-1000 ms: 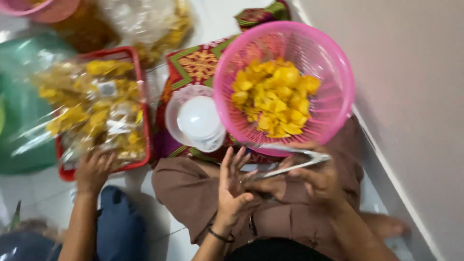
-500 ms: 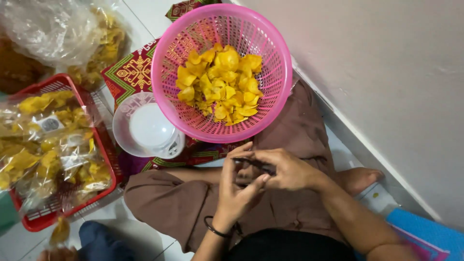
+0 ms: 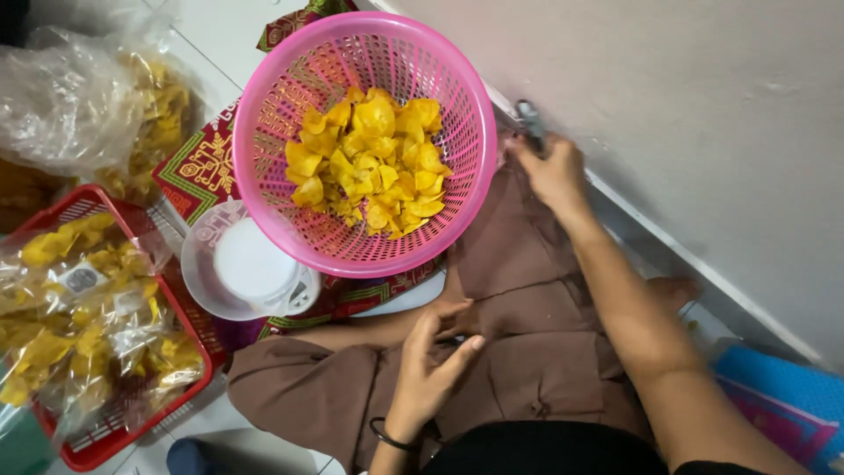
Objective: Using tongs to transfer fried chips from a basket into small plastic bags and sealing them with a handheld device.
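Note:
My right hand (image 3: 554, 171) is stretched out to the right of the pink basket (image 3: 272, 114), close to the wall, and is closed on a small dark tool (image 3: 530, 123). The basket holds yellow chips (image 3: 374, 158). My left hand (image 3: 435, 361) rests on my lap over the brown cloth (image 3: 519, 264), fingers loosely apart, holding nothing. A dark band sits on its wrist.
A white kitchen scale under a clear bowl (image 3: 251, 268) stands left of the basket on a patterned mat (image 3: 189, 167). A red crate (image 3: 132, 431) with bagged chips is at the left. More plastic bags (image 3: 79, 97) lie behind it. A blue item (image 3: 778, 387) lies at the lower right.
My right hand has left my left hand and moved up to the wall side of the basket with the dark tool. My left hand has dropped onto my lap. The other person's hand is gone from view.

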